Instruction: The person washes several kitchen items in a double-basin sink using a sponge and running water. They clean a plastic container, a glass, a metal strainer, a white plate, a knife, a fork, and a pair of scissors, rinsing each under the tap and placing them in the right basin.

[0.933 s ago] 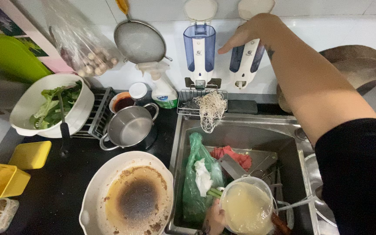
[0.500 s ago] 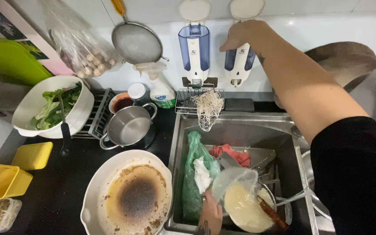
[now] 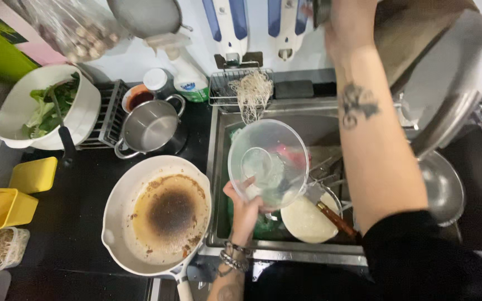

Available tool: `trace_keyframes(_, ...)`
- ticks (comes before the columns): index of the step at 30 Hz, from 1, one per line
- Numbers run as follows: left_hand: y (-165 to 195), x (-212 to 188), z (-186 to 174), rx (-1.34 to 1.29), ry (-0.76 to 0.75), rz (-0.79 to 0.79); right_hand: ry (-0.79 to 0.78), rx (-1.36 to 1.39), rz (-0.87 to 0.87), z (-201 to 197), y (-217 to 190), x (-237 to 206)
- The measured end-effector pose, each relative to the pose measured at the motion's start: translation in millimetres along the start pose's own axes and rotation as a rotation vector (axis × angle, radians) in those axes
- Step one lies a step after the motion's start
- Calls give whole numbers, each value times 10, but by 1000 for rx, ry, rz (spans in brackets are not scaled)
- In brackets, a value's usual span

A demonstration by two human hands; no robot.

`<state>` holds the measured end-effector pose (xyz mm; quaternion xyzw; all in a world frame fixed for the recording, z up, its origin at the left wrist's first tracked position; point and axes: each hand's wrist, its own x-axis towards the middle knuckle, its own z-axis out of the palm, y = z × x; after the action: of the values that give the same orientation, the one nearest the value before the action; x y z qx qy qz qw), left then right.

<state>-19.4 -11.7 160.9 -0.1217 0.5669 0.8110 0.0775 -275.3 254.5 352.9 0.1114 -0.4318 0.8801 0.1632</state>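
Note:
My left hand [image 3: 245,210] grips the near rim of a clear plastic bowl [image 3: 269,164], holding it tilted on its side above the steel sink [image 3: 217,167]. Just below it in the sink sits a white bowl of milky liquid [image 3: 307,222] with a wooden-handled knife [image 3: 336,220] lying across it. A green plastic bag [image 3: 263,227] lies under the bowls. My right hand [image 3: 348,25] is raised to the wall at the top edge, just right of the blue-and-white wall dispensers [image 3: 284,28]. It touches a dark object [image 3: 320,10]; its fingers are cut off by the frame.
A white frying pan with a burnt centre [image 3: 163,214] sits left of the sink, behind it a steel pot [image 3: 152,128] and a white bowl of greens [image 3: 46,106]. Yellow containers [image 3: 1,206] stand far left. A wire rack with a scrubber [image 3: 252,92] hangs behind the sink; steel lids [image 3: 442,187] lie right.
My left hand has lifted the clear bowl off the milky bowl and tipped it on its side. My right hand has left the right dispenser and shifted right.

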Motion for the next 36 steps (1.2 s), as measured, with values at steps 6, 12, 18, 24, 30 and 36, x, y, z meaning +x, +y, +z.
trace_keyframes(6, -162, -82, 22, 38, 181, 72, 319, 645, 313, -170, 205, -1386)
trace_keyframes(12, -284, -112, 95, 511, 258, 488, 533, 1003, 776, -716, 764, -2619)
trace_keyframes(18, -150, -52, 141, 472, 75, 887, 505, 692, 828, -1253, 1304, -3124)
trace_keyframes(24, -132, -96, 223, 399, 47, 886, 451, 600, 698, -1025, 1071, -3089)
trace_keyframes(30, -176, -170, 322, 339, 148, 390, 466, 96, 717, -664, 911, -2953)
trace_keyframes(36, -173, -230, 397, 246, 96, 0, 132, -837, 374, -693, 1006, -3034)
